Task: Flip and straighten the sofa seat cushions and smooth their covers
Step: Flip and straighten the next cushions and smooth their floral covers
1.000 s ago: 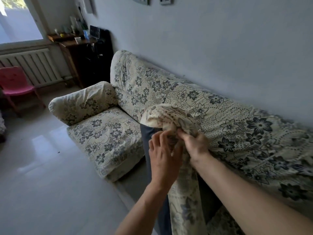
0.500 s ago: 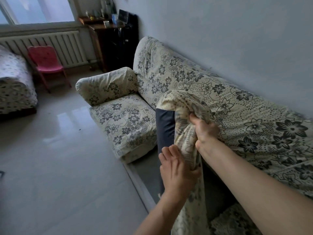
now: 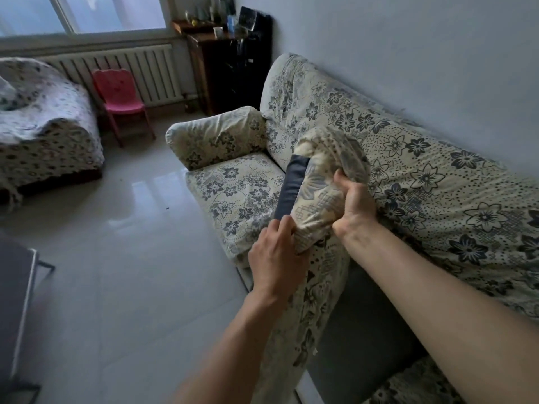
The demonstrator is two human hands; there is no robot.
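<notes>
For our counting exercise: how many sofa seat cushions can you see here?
2. One seat cushion lies flat at the sofa's far end beside the armrest. The other cushion stands on edge, gripped by the left hand and right hand. More may lie out of view.

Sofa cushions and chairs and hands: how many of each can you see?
Seat cushions: 2, the raised cushion and the flat cushion
Pink chairs: 1, the pink chair
Hands: 2, the left hand and the right hand, both gripping the raised cushion's cover
Total: 5
</notes>
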